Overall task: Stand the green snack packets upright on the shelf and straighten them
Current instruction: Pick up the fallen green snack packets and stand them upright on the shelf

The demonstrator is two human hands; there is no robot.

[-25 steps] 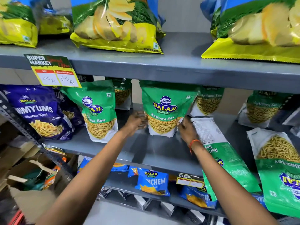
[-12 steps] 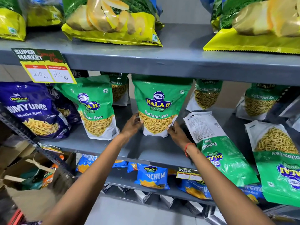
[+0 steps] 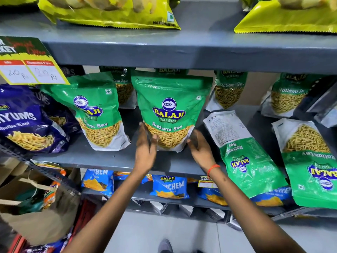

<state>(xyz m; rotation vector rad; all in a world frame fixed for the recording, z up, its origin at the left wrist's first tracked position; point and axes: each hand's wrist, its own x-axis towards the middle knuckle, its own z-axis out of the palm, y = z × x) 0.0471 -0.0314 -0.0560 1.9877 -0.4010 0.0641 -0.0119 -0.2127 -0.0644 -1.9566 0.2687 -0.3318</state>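
Note:
A green Ratlami Sev packet (image 3: pixel 169 110) stands upright in the middle of the grey shelf (image 3: pixel 109 159). My left hand (image 3: pixel 145 145) is on its lower left corner, thumb across the front. My right hand (image 3: pixel 198 147) cups its lower right corner. Another green packet (image 3: pixel 96 114) stands to the left, leaning a little. Two green packets lie flat on the right, tops toward me: one (image 3: pixel 249 161) beside my right wrist, one (image 3: pixel 313 170) at the far right. More green packets (image 3: pixel 228 90) stand at the back.
Dark blue snack packets (image 3: pixel 27 125) fill the shelf's left end. A price tag (image 3: pixel 31 68) hangs from the upper shelf (image 3: pixel 182 53), which carries yellow wafer bags (image 3: pixel 113 17). Blue packets (image 3: pixel 169 187) sit on the shelf below. A brown paper bag (image 3: pixel 36 221) stands at lower left.
Both hands slid from behind the middle packet to its lower corners. The view has come closer and tilted down. The packet stays upright.

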